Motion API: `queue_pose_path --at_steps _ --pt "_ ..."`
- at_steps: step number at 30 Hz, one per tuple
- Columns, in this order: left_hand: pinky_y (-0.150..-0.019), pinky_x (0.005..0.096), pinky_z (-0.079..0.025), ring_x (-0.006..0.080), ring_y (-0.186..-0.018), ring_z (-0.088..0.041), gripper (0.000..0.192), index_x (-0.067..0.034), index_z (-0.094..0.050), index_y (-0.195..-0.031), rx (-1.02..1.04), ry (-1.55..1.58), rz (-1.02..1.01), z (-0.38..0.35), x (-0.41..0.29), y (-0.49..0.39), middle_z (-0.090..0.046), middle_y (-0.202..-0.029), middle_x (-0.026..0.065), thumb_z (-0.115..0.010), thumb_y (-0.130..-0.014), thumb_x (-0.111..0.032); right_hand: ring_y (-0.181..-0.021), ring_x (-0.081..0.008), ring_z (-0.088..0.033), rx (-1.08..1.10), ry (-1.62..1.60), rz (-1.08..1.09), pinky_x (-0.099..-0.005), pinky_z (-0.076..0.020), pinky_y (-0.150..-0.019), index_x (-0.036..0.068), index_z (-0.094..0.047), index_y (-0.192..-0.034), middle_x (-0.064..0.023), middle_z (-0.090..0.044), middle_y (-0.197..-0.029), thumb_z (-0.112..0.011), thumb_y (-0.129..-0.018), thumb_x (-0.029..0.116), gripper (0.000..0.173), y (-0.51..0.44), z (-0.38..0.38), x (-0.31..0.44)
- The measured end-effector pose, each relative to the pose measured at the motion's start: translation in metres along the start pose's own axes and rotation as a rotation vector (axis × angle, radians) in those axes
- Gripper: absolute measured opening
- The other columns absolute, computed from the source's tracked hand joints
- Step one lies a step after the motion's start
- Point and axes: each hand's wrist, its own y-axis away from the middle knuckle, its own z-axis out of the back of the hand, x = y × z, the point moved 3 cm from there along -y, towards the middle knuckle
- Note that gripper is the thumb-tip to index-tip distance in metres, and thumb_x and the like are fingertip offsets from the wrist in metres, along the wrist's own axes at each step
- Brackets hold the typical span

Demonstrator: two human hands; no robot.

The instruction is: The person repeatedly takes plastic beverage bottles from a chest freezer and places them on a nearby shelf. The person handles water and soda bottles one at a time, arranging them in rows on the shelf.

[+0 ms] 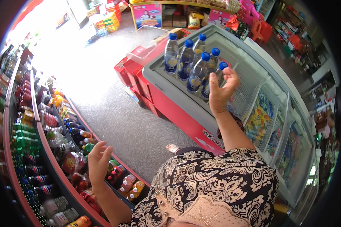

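My right hand (223, 92) is raised over the near edge of a chest freezer (170, 88), beside a group of clear plastic drink bottles. Its thumb and curled fingers are apart, and the nearest blue-capped bottle (223, 66) shows between and behind them. Whether they touch it I cannot tell. Several more bottles with blue caps and blue labels, such as the front one (198, 72), stand upright on the freezer's top. My left hand (99, 159) is held up in front of the drink shelves (82, 127), fingers apart, with nothing in it.
Wrapped frozen goods (260, 119) lie in wire baskets inside the freezer. Red cartons (139, 82) are stacked against its end, with a clear plastic bin (143, 51) on top. Grey floor (116, 127) runs between freezer and shelves. A counter (184, 4) and red plastic chairs (261, 29) stand beyond.
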Motion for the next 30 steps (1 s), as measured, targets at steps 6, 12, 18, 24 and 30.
queue_pose_path --at_steps 6,12,18,24,30 --pt "-0.068 0.0248 -0.051 0.0105 -0.081 -0.065 0.038 0.003 -0.065 -0.125 0.233 0.021 0.002 -0.077 -0.028 -0.060 -0.071 -0.100 0.0068 -0.074 -0.094 -0.017 -0.127 -0.0272 -0.046 0.126 0.038 -0.335 -0.0433 -0.0349 -0.112 0.001 -0.038 -0.146 -0.0136 -0.048 -0.133 -0.087 -0.082 0.038 0.089 0.021 0.017 -0.087" --pt "-0.077 0.0296 -0.056 0.0159 -0.093 -0.069 0.044 0.002 -0.064 -0.129 0.389 0.082 -0.100 -0.180 -0.050 -0.110 -0.072 -0.107 0.0117 -0.076 -0.092 -0.019 -0.123 -0.0265 -0.051 0.314 -0.102 -0.538 -0.0411 -0.0408 -0.108 0.000 -0.035 -0.146 -0.0139 -0.051 -0.130 -0.090 -0.079 0.042 0.096 0.062 0.008 -0.116" --pt "-0.098 0.0424 -0.052 0.0346 -0.121 -0.061 0.084 0.001 -0.044 -0.148 0.348 -0.003 -0.396 -0.304 -0.105 -0.174 -0.058 -0.138 0.0227 -0.085 -0.080 -0.027 -0.119 -0.0253 -0.054 0.311 -0.134 -0.548 -0.0397 -0.0451 -0.103 0.001 -0.036 -0.144 -0.0141 -0.050 -0.130 -0.091 -0.078 0.026 0.090 0.081 0.002 -0.133" --pt "-0.097 0.0413 -0.052 0.0325 -0.114 -0.065 0.074 0.000 -0.051 -0.134 0.238 0.081 -0.443 -0.393 -0.117 -0.206 -0.065 -0.125 0.0188 -0.089 -0.073 -0.018 -0.116 -0.0273 -0.057 0.280 -0.033 -0.518 -0.0405 -0.0462 -0.101 -0.001 -0.038 -0.142 -0.0159 -0.054 -0.126 -0.092 -0.076 0.019 0.088 0.082 -0.008 -0.138" --pt "-0.093 0.0437 -0.052 0.0392 -0.115 -0.063 0.067 -0.002 -0.053 -0.130 0.282 0.220 -0.430 -0.409 -0.095 -0.215 -0.063 -0.121 0.0233 -0.086 -0.074 -0.019 -0.112 -0.0277 -0.061 0.341 -0.020 -0.539 -0.0414 -0.0470 -0.099 -0.002 -0.047 -0.136 -0.0167 -0.062 -0.120 -0.089 -0.078 0.016 0.075 0.078 -0.007 -0.132"
